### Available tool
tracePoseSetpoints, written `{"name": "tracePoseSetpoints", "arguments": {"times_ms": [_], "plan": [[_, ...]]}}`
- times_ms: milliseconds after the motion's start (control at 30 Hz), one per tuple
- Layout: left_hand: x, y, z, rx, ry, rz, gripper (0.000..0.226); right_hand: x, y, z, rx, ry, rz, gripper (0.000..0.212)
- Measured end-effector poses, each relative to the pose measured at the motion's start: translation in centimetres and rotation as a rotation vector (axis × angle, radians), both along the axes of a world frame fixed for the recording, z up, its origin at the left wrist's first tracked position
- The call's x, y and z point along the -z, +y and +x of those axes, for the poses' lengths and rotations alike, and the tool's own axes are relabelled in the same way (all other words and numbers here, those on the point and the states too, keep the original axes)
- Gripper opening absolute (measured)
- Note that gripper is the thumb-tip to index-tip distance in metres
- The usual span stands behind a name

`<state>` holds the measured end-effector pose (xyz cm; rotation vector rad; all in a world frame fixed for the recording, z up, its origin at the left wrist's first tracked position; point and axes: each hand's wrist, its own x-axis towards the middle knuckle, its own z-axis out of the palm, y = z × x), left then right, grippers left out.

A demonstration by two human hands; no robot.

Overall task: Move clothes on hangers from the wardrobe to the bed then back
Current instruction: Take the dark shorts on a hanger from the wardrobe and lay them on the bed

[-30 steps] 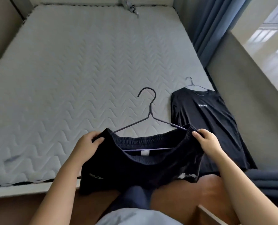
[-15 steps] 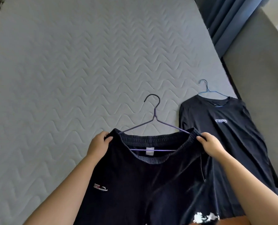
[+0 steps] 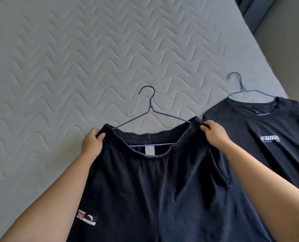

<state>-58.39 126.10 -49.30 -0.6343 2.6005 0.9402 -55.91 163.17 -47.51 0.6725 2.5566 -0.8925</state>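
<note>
**Laying the hung shorts on the bed**

**Hand state.** The left hand [image 3: 92,144] pinches the left corner of the waistband [image 3: 154,137], thumb over curled fingers. The right hand [image 3: 215,135] pinches the right corner the same way. Both hold cloth only, not the wire.

**Position of the item.** The dark shorts [image 3: 154,189] spread from between the hands back toward the person. The bar of the purple hanger [image 3: 151,107] runs inside the waistband between the hands, and its hook points away beyond the hands.

**Procedure (judgement).**
1. Keep both corners level and the waistband taut, so the bar stays seated. Slack could let the wire slip out.
2. Lower both hands together until the hook lies flat.
3. Let go only when the cloth bears fully on the surface.
4. Keep the right corner off the neighbouring garment.

**Surface and room.** A grey quilted mattress [image 3: 75,67] with wavy stitching extends beyond the hands and outward of the left hand. Just outward of the right hand a dark T-shirt [image 3: 267,145] lies flat on a blue hanger [image 3: 241,87]. Whether the shorts overlap its edge cannot be told. Far beyond the right hand a blue curtain [image 3: 249,7] shows at the mattress edge.
</note>
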Motion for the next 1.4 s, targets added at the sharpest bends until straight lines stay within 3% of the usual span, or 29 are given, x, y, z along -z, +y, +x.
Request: {"name": "tracePoseSetpoints", "arguments": {"times_ms": [233, 500, 633, 733, 900, 1000, 1133, 1300, 1400], "plan": [[3.0, 0.2, -1.1, -0.016, -0.033, -0.002, 0.028, 3.4, 0.2, -0.8, 0.121, -0.017, 0.014, 0.032], [-0.9, -1.0, 2.7, -0.012, -0.043, -0.135, 0.042, 0.1, -0.3, 3.6, 0.116, -0.004, 0.132, 0.036], [-5.3, 0.1, 9.7, -0.047, -0.030, -0.004, 0.032, -2.4, -0.4, 9.9, 0.112, -0.108, 0.152, 0.036], [-8.0, 0.3, 16.6, -0.078, -0.120, 0.084, 0.025, -4.1, -0.9, 16.1, 0.134, -0.211, 0.112, 0.038], [-11.3, 0.1, 28.6, -0.273, -0.249, 0.067, 0.019, -7.4, -2.2, 25.8, 0.215, -0.350, 0.039, 0.045], [-12.8, 0.0, 35.0, -0.381, -0.339, 0.104, 0.019, -8.5, -2.9, 30.5, 0.340, -0.419, -0.101, 0.038], [-14.8, 0.0, 40.9, -0.430, -0.421, 0.162, 0.017, -9.8, -3.3, 34.5, 0.185, -0.505, -0.131, 0.013], [-17.2, -0.1, 46.3, -0.396, -0.419, 0.200, 0.011, -13.2, -3.3, 36.3, -0.015, -0.510, -0.151, 0.019], [-17.5, -0.5, 49.5, -0.376, -0.414, 0.191, 0.011, -15.2, -2.6, 36.8, -0.032, -0.476, -0.154, 0.009]]}}
